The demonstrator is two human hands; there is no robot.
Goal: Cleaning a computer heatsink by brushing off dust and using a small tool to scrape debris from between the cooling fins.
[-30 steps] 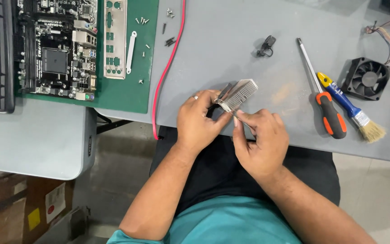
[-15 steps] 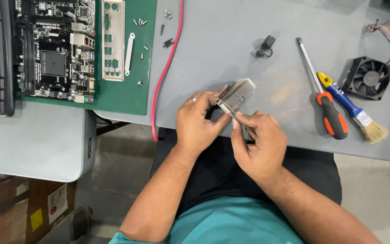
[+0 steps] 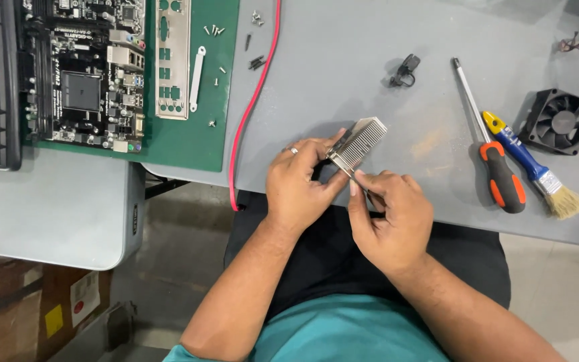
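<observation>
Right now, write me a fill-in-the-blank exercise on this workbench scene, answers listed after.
1. Both hands, the left hand and right hand, hold a finned metal ____.
2. The screwdriver with the orange and black handle lies beside a blue-handled ____.
3. The motherboard rests on a ____ mat.
4. Near the table's right edge sits a black cooling ____.

Answers: heatsink; brush; green; fan

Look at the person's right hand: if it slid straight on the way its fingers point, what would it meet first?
Most likely the finned metal heatsink: the right hand points up and left, its fingertips already at the heatsink's lower edge. Depth is hard to judge.
</observation>
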